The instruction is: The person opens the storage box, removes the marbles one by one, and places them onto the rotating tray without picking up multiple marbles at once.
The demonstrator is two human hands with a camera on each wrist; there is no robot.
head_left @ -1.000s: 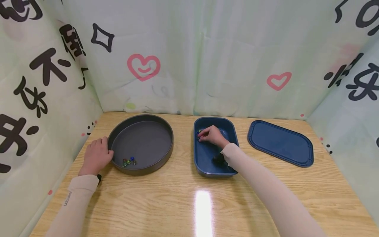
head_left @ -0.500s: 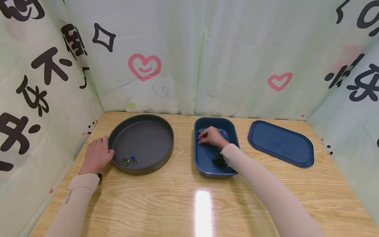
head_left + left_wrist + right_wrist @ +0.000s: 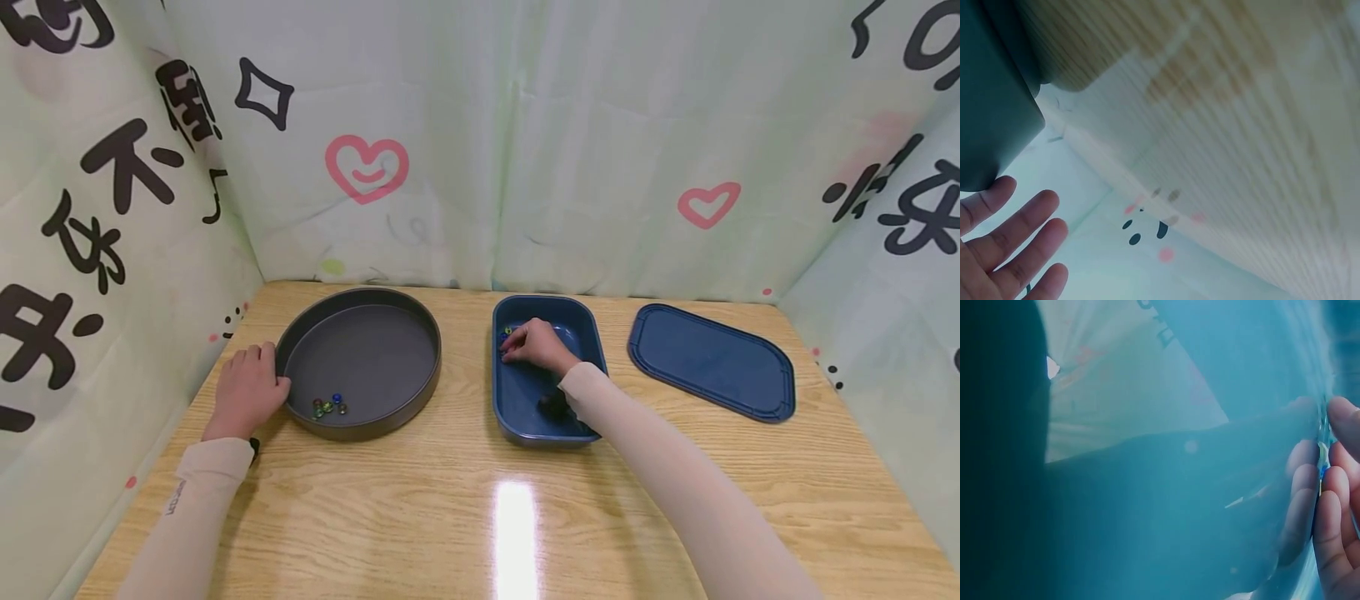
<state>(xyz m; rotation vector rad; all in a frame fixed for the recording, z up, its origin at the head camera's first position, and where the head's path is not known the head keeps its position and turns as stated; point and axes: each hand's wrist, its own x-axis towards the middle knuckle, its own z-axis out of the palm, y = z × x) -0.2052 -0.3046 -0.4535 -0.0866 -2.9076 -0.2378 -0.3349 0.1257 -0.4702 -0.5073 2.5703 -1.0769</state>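
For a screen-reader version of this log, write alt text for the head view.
A person's right hand is inside a blue container, close to small marbles; the left hand touches a round dark pan holding more marbles. A blue lid lies on the wooden table, right of the container.

The round pan (image 3: 360,346) is matte dark grey, and the small round glass marbles (image 3: 327,407) in it mix deep blue, yellow-green and reddish brown. The glossy rectangular container (image 3: 519,400) is navy blue, with yellow and blue on the small round marbles (image 3: 508,332) inside. The flat lid with rounded corners (image 3: 711,362) has a similar navy tone. The wooden tabletop (image 3: 360,517) is honey tan with fine streaked grain. The pale mint-white cloth curtain (image 3: 450,100) bears pink outlined hearts (image 3: 367,177) and bold black characters (image 3: 122,179). The long cloth sleeves (image 3: 660,458) are pinkish cream, the left with small dark lettering (image 3: 175,497)
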